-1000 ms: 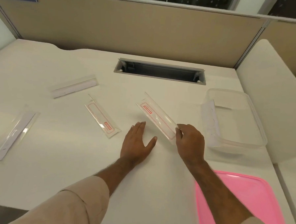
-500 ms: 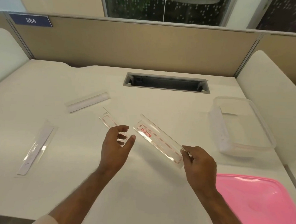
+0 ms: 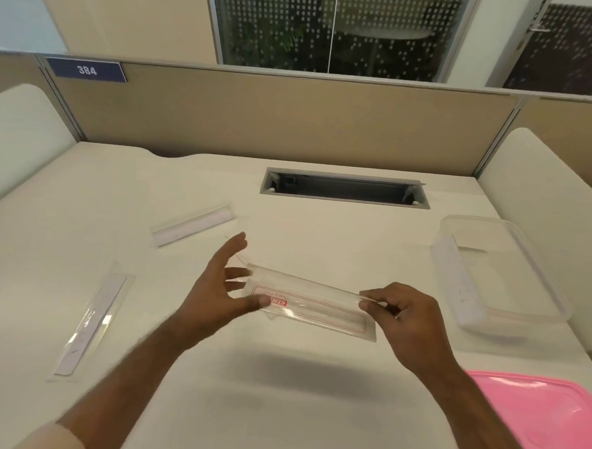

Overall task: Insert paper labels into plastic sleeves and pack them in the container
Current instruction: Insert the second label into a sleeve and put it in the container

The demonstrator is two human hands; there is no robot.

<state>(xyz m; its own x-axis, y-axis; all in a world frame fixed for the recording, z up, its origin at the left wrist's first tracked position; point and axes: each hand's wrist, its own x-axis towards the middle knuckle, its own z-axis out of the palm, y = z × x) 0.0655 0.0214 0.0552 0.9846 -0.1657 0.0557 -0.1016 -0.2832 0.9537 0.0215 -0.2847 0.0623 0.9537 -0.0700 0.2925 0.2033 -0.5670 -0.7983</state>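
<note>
White desk [image 3: 209,408] fills view. Clear container [image 3: 497,276] at right, pink lid [image 3: 545,419] nearer. Sleeve [image 3: 312,302] with red-bordered label held above desk, mid-frame. Right hand [image 3: 409,319] pinches its right end; left hand [image 3: 219,289] spread open, thumb touching left end. Two sleeves [image 3: 193,224] [image 3: 89,320] lie left.

The broad white table [image 3: 312,414] carries a clear rectangular plastic container [image 3: 557,306] at its right. Just in front of the container lies a pink plastic lid [image 3: 538,419]. Well left of it lie two clear filled sleeves [image 3: 193,225] [image 3: 88,323].
</note>
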